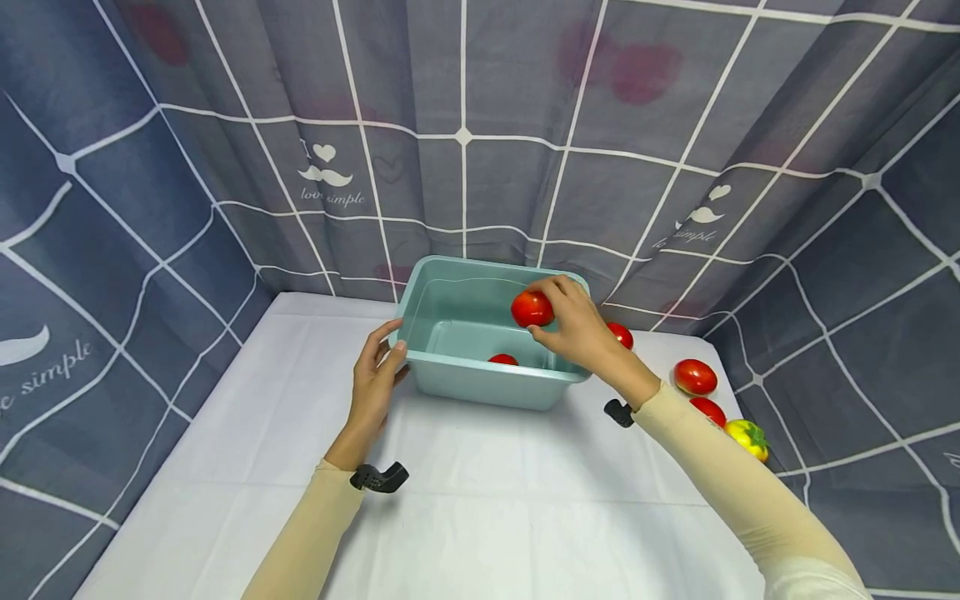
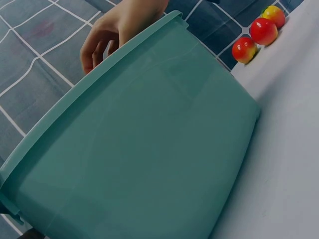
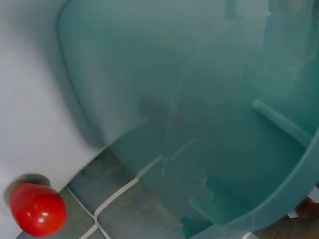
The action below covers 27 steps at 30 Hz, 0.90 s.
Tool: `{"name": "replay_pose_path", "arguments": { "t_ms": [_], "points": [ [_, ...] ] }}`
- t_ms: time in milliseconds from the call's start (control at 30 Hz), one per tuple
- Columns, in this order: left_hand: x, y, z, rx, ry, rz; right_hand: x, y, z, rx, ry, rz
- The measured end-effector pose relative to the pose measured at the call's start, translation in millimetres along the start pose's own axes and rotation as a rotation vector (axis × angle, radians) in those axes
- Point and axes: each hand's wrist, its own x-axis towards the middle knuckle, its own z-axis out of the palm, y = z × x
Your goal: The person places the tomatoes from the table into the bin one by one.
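Our right hand (image 1: 573,325) pinches a red fruit (image 1: 530,309) over the bin (image 1: 487,383) at the centre of the frame; our left hand (image 1: 373,379) grips the bin's left corner. We judge the work early: a second red fruit (image 1: 502,359) lies inside, while three red ones (image 1: 695,377) and a yellow one (image 1: 747,437) remain on the table (image 1: 480,533) at right.

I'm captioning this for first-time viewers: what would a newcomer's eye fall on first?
Probably the glossy red fruit that the right hand holds over the pale teal tub, near the middle of the head view. Next, the tub itself, its left end gripped by the left hand, and the yellow, green-topped produce at the white-covered table's right edge.
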Motion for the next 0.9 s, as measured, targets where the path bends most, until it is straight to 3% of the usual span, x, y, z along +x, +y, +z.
{"name": "replay_pose_path", "arguments": {
  "t_ms": [200, 600, 900],
  "points": [
    [0.1, -1.1, 2.0, -0.007, -0.001, 0.001, 6.4, -3, 3, -0.035, -0.019, -0.026],
    [-0.4, 0.9, 3.5, -0.009, 0.012, 0.008, 7.7, -6, -2, 0.020, 0.062, -0.084],
    [-0.9, -0.2, 2.6, -0.011, 0.015, 0.004, -9.5, 15, -12, 0.122, 0.133, 0.034]
  ]
}}
